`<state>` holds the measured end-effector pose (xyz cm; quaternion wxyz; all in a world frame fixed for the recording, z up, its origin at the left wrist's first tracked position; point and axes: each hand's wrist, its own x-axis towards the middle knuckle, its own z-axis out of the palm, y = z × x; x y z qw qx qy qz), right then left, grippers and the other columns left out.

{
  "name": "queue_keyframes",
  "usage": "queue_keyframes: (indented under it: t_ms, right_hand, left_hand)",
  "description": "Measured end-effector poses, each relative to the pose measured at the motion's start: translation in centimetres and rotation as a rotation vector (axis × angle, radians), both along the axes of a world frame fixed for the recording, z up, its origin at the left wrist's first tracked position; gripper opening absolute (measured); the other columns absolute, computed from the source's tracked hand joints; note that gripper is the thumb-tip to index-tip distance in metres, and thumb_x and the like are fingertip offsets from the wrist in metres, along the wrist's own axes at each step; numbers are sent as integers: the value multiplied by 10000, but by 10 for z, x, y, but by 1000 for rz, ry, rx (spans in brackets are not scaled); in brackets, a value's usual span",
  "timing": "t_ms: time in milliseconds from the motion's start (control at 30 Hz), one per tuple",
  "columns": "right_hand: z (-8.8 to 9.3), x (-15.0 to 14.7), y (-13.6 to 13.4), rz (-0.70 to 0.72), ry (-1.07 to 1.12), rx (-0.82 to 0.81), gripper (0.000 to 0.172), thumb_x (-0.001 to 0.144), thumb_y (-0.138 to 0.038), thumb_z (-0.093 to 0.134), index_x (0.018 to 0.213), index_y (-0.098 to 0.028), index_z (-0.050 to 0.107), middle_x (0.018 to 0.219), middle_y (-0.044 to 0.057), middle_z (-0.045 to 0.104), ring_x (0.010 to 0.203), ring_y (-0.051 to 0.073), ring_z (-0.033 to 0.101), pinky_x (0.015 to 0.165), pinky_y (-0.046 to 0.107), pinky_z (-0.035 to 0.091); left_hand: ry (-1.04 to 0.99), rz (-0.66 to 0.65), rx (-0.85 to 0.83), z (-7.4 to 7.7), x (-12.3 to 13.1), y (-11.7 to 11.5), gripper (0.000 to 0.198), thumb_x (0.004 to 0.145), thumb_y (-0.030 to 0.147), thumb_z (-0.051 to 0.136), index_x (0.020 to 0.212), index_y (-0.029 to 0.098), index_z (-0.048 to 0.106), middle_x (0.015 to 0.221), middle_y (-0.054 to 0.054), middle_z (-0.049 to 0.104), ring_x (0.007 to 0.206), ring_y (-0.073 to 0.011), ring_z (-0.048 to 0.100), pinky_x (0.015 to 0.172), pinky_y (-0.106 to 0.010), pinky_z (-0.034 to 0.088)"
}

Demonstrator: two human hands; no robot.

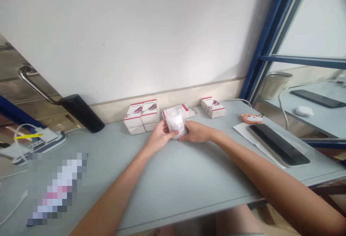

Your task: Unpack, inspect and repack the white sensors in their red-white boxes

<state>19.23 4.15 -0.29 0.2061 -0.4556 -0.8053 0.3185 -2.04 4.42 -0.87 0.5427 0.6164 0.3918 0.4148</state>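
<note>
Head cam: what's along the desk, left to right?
White power strip → stacked white-and-red cardboard boxes → left hand → white wrapped packet → right hand → lone white-and-red cardboard box → orange animal-face trinket → flat black device

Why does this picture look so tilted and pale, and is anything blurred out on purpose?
In the head view, the blue metal frame leans and the skirting along the wall slants, so the shot looks tilted; bright light washes out the white wall; a blocky pixelated patch deliberately hides something on the grey desk.
</note>
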Motion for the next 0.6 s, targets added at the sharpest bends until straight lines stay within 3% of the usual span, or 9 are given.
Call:
queue_keyframes:
  t_ms: [100, 167, 267, 400, 500, 600]
  right_hand:
    - [9, 4, 1, -57, 66, -42, 241, 870, -412, 746, 972, -212, 660, 962, 49, 735, 800, 215, 645, 650, 302, 456]
    - [17, 8, 0, -56, 113, -42, 263, 890, -456, 716, 903, -206, 635, 866, 22, 692, 726, 178, 593, 610, 287, 412]
    - [27, 12, -1, -83, 148, 33, 248, 903, -444, 701, 913, -200, 659, 827, 6, 679, 716, 161, 583, 637, 288, 414]
    - [31, 11, -3, -244, 168, 193, 235, 962, -414, 624, 880, -212, 711, 862, 27, 722, 774, 180, 622, 719, 317, 458]
    - [32, 8, -6, -283, 351, 129, 213, 968, -384, 625, 1074, -216, 700, 1095, 66, 740, 914, 200, 677, 781, 328, 526]
    - [32, 6, -9, -150, 588, -126, 453, 974, -438, 655, 1378, -262, 553, 1293, 93, 683, 1007, 209, 714, 829, 353, 598]
  left_hand:
    - [-235, 131, -68, 3, -1, 2, 566, 726, 328, 923, 1212, 161, 687, 1260, -141, 754, 1211, -335, 687, 1028, -446, 533]
    - [-407, 127, -111, 7, -1, 2, 517, 761, 291, 894, 1220, 169, 688, 1291, -125, 740, 1242, -314, 674, 1055, -437, 526]
    - [-555, 91, -172, 11, 1, 0, 524, 791, 213, 861, 1280, 210, 672, 1306, -91, 732, 1254, -280, 670, 1069, -431, 531]
    - [-630, 126, -232, 17, 4, -4, 491, 802, 162, 837, 1264, 213, 680, 1285, -73, 738, 1225, -243, 680, 1069, -405, 545]
    - [-654, 110, -258, 21, 3, -5, 394, 838, 186, 808, 1219, 196, 705, 1339, -82, 724, 1308, -242, 640, 1098, -379, 540]
    - [-625, 123, -237, 23, 3, -5, 346, 846, 218, 799, 1182, 192, 721, 1388, -81, 707, 1397, -262, 584, 1136, -385, 527]
